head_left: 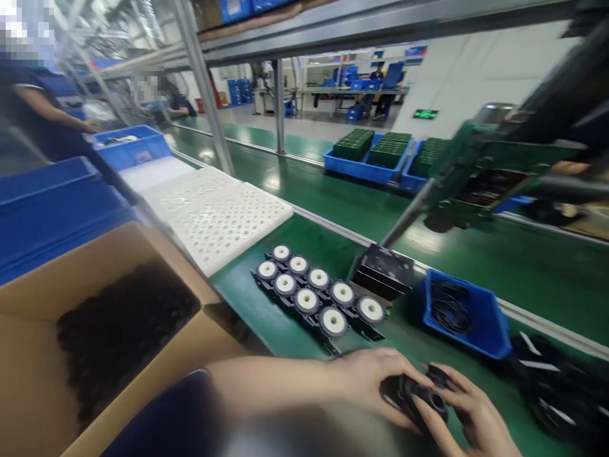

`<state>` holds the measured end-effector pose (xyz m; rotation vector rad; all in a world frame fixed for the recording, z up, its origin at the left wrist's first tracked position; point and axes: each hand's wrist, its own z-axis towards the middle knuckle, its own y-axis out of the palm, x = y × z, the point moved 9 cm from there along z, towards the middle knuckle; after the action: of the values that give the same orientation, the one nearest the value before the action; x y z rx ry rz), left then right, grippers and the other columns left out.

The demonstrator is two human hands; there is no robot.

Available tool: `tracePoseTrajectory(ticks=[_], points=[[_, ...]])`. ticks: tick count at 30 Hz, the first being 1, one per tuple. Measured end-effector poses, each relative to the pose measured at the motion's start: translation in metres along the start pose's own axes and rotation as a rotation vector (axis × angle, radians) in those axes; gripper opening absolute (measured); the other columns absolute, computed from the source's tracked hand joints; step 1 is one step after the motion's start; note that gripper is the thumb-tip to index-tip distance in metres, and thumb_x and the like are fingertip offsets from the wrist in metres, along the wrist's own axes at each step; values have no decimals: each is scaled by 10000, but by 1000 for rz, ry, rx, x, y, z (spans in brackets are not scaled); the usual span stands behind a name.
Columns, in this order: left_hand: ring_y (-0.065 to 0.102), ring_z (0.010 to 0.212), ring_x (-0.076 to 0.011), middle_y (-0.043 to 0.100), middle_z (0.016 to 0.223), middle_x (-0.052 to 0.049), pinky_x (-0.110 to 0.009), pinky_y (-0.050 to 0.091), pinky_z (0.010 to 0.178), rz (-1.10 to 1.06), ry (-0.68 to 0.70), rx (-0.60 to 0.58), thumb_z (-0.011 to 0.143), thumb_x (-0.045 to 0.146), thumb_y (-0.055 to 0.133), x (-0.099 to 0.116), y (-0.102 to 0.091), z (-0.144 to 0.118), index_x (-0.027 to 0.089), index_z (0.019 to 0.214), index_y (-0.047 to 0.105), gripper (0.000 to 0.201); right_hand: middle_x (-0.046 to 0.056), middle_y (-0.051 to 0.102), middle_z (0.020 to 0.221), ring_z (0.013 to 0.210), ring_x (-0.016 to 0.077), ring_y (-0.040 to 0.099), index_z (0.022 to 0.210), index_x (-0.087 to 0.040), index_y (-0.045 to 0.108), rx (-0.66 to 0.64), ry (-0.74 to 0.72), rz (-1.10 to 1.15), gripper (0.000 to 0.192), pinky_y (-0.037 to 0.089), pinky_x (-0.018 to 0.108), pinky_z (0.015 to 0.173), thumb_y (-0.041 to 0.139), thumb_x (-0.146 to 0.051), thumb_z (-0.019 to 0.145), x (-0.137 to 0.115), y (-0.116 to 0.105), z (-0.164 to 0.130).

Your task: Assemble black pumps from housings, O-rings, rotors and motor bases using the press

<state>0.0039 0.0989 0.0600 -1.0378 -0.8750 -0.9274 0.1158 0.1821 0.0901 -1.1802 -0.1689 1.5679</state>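
Note:
My left hand point(368, 381) is closed around a black plastic part point(413, 398) with a round, hollow end, low in the view at the right. Close against it, my right hand point(483, 416) pinches a small black piece point(438, 376) beside that round end. The fingers cover much of both pieces, so their exact kind is hidden. Just beyond my left hand, black assemblies with white rings point(307, 299) lie in two rows on the green bench point(257, 312).
A cardboard box point(209, 336) of dark parts stands at left. White perforated trays point(228, 219) lie behind. A blue bin point(495, 324) holds black rings; a black block point(385, 270) sits under a green press point(471, 171). A co-worker's arm point(52, 114) shows far left.

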Motion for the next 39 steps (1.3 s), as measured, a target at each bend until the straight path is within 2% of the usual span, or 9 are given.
tracePoseTrajectory(ticks=[6, 10, 16, 21, 25, 30, 33, 36, 39], points=[[620, 1099, -252, 664, 1146, -90, -400, 500, 965, -10, 75, 97, 673, 305, 861, 12, -3, -8, 222, 1194, 608, 585, 111, 597, 1244, 1172, 247, 614, 977, -238, 574, -130, 136, 21, 207, 531, 411, 969, 634, -423, 906, -29, 0, 5], [632, 1071, -228, 650, 1142, -74, -366, 527, 918, 37, 134, 88, 663, 216, 863, 52, -16, -15, 232, 1195, 579, 603, 123, 495, 1390, 1313, 262, 507, 1148, -258, 537, -215, 139, 148, 321, 474, 445, 1069, 622, -459, 913, -44, -21, 18], [612, 1160, -213, 634, 1216, -56, -358, 482, 1032, 190, 308, 188, 740, 278, 826, 119, -106, 24, 263, 1223, 570, 547, 117, 538, 1323, 1264, 251, 542, 1139, -259, 573, 44, -7, 237, 236, 476, 430, 1067, 564, -411, 959, -76, -106, 90], [674, 997, -202, 658, 1157, -48, -352, 544, 932, 130, 103, 243, 713, 330, 828, 70, -170, 88, 218, 1196, 547, 569, 91, 624, 1174, 1089, 212, 650, 1044, -224, 599, 312, -51, 210, 227, 535, 387, 986, 590, -429, 948, -81, -144, 163], [683, 983, -195, 670, 1144, -46, -337, 543, 927, 11, 28, 203, 684, 345, 836, 35, -177, 111, 209, 1179, 507, 610, 84, 633, 1165, 1079, 212, 663, 1136, -238, 551, 373, -158, 205, 358, 554, 395, 979, 634, -502, 909, -98, -156, 221], [678, 1012, -200, 679, 1130, -39, -339, 527, 940, -4, 38, 171, 690, 368, 826, 30, -174, 127, 223, 1184, 487, 617, 58, 434, 1487, 1341, 194, 484, 1372, -303, 368, 419, -403, 70, 550, 535, 322, 1024, 609, -515, 925, -159, -183, 300], [682, 993, -204, 687, 1096, -34, -345, 527, 932, -1, 38, 160, 686, 379, 829, 31, -173, 135, 225, 1176, 479, 622, 60, 447, 1453, 1041, 70, 609, 1387, -235, 304, 406, -337, 150, 490, 577, 182, 809, 537, -398, 987, -179, -200, 341], [686, 978, -204, 694, 1058, -23, -341, 530, 920, -15, 34, 142, 679, 380, 836, 29, -171, 139, 228, 1157, 479, 616, -34, 577, 989, 614, 31, 536, 1183, -269, 424, 421, -322, 214, 172, 501, 162, 479, 445, -356, 1036, -192, -207, 346], [689, 974, -201, 695, 1062, -16, -329, 536, 898, -36, 48, 112, 688, 369, 832, 27, -170, 142, 232, 1155, 486, 597, -46, 502, 873, 509, 39, 466, 1004, -285, 498, 616, -562, 220, 144, 411, 199, 384, 446, -418, 1024, -209, -209, 297]])
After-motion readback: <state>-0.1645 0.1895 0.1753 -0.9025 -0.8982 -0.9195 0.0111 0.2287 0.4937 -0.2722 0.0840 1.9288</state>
